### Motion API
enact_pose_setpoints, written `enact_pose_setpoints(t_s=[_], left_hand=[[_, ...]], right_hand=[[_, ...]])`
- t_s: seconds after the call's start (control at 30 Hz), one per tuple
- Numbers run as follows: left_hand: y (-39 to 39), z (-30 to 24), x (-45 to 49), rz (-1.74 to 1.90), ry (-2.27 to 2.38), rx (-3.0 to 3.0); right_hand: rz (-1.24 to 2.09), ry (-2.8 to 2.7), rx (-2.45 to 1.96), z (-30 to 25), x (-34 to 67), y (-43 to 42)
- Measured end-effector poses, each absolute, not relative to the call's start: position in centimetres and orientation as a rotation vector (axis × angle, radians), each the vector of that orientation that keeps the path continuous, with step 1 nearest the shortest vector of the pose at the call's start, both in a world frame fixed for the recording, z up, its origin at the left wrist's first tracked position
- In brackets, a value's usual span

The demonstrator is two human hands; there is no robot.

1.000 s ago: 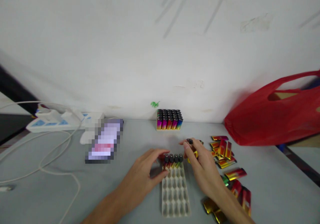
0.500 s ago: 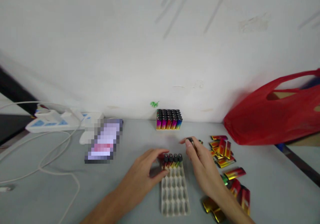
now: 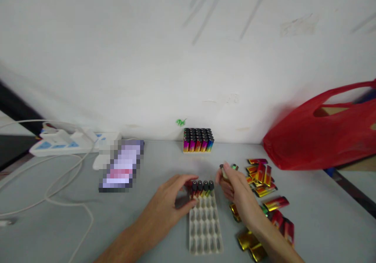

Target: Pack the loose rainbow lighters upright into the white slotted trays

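Observation:
A white slotted tray lies on the grey table in front of me. Its far row holds several upright lighters with black tops. My left hand rests against the tray's left far corner, fingers curled beside those lighters. My right hand is closed on one lighter, held just right of the tray's far end. A heap of loose shiny red and gold lighters lies to the right of that hand.
A full block of lighters stands by the wall. More loose lighters lie near my right forearm. A red plastic bag sits at right. A phone, power strip and white cables occupy the left.
My right hand has drawn slightly back toward me with the lighter still in it. A loose gold lighter now shows beneath it. My left hand has stayed in place.

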State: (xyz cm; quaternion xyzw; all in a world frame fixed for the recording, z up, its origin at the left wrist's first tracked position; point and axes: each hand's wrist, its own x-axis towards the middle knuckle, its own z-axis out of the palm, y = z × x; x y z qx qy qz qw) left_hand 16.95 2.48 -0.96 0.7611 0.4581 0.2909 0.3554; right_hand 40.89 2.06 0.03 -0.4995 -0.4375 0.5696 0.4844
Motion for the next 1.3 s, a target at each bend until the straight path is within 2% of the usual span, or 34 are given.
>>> enact_pose_setpoints(t_s=[0.37, 1.3], left_hand=[[2.5, -0.9, 17.0, 0.732, 1.193, 1.984], [2.6, -0.8, 17.0, 0.728, 1.207, 1.974]], right_hand=[[1.827, -0.718, -0.885, 1.4, 40.7, 2.2], [1.942, -0.554, -0.758, 1.5, 40.6, 1.8]])
